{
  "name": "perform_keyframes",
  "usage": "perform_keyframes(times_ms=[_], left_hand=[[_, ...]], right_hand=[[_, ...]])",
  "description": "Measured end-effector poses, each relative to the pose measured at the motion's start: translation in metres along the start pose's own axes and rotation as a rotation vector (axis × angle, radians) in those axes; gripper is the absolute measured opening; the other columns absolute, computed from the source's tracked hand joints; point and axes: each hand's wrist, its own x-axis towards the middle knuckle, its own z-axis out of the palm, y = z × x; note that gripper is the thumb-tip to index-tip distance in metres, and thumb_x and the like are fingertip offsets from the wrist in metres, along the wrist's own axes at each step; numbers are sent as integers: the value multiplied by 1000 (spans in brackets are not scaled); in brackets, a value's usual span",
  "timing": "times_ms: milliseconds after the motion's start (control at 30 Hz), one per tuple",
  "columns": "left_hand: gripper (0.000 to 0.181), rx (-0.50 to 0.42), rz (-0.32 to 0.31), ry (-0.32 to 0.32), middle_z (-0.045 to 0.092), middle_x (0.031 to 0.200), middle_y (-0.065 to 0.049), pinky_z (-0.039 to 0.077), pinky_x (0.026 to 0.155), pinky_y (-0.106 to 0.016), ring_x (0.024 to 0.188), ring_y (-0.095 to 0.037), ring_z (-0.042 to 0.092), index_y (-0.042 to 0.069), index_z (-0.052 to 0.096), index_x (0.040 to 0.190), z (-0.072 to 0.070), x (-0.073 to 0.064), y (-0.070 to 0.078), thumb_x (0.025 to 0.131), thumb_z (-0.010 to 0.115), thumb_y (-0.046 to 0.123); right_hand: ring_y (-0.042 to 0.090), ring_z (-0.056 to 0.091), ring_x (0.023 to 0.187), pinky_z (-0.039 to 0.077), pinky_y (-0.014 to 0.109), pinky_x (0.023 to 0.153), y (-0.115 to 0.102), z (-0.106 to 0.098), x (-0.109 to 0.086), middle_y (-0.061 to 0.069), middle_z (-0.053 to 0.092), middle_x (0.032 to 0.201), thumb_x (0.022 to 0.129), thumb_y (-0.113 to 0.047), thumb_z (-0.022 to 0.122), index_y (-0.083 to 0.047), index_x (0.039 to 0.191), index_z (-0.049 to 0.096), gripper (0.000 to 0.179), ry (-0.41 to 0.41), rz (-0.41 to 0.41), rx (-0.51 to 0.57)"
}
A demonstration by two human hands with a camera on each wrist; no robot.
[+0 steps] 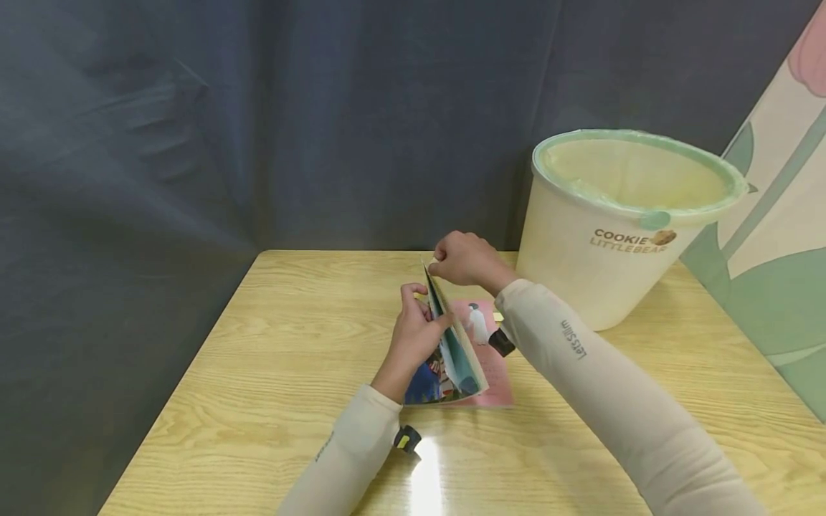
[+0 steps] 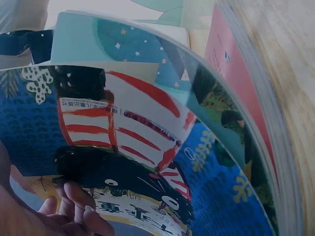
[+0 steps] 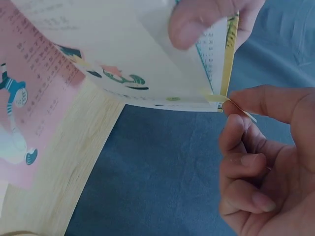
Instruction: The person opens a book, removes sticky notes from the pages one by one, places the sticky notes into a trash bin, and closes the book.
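Observation:
A picture book [image 1: 463, 358] stands partly raised off the table, opened, with a pink page [image 1: 493, 369] lying flat on its right side. My left hand [image 1: 416, 330] grips the raised part, its thumb on the inside page and its other fingers behind, on the illustrated cover [image 2: 88, 125]. At the upper corner of the raised pages my right hand [image 1: 470, 259] pinches a thin yellow strip [image 3: 216, 98] between thumb and index finger. One end of that strip overlaps the page corner in the right wrist view. The right hand's other fingers are curled in.
A cream bin [image 1: 581, 265] with a green-lined rim stands at the table's back right, close to my right forearm. Behind the wooden table [image 1: 290, 344] hangs a dark blue curtain [image 1: 400, 122]. A small pale yellow tab [image 1: 498, 317] sticks out at the pink page's edge.

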Motion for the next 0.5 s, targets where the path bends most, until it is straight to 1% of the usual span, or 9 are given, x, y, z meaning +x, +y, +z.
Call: perform_keyframes(times_ms=[100, 200, 267, 367, 433, 500], left_hand=[[51, 24, -10, -8, 51, 87, -3, 40, 60, -29, 67, -19, 49, 17, 34, 126, -2, 1, -2, 88, 68, 21], [53, 59, -25, -20, 57, 88, -3, 42, 60, -28, 67, -18, 54, 17, 35, 130, -7, 3, -4, 88, 66, 20], [57, 85, -33, -31, 59, 86, -3, 40, 57, -27, 64, -17, 52, 17, 34, 135, -14, 4, -3, 88, 66, 20], [66, 102, -34, -55, 60, 86, -6, 38, 52, -26, 59, -16, 50, 19, 27, 143, -29, 6, -2, 88, 65, 17], [73, 83, -26, -77, 63, 91, -10, 38, 51, -26, 57, -15, 52, 22, 22, 146, -43, 7, -2, 88, 64, 12], [78, 50, -10, -103, 67, 99, -17, 41, 51, -26, 58, -17, 58, 26, 19, 148, -59, 8, -3, 87, 62, 6]], right_hand=[[10, 25, 48, 21, 25, 47, 5, -1, 0, -7, 29, 51, 89, -23, 60, -19, 53, 40, 42, 9, 2, -13], [10, 26, 50, 21, 25, 48, 11, -1, -1, -8, 30, 52, 88, -25, 61, -19, 54, 40, 40, 21, 20, -21], [10, 27, 50, 22, 25, 48, 17, -1, -2, -7, 31, 52, 88, -26, 62, -19, 55, 41, 40, 26, 41, -24], [10, 25, 50, 22, 26, 47, 27, -1, -5, -6, 30, 52, 90, -27, 62, -18, 56, 40, 41, 31, 66, -22], [11, 25, 51, 22, 26, 48, 34, -1, -6, -6, 29, 53, 90, -26, 62, -17, 57, 39, 41, 29, 78, -11], [11, 24, 52, 22, 26, 50, 42, -1, -8, -6, 27, 55, 91, -25, 61, -17, 58, 37, 42, 28, 81, 3]])
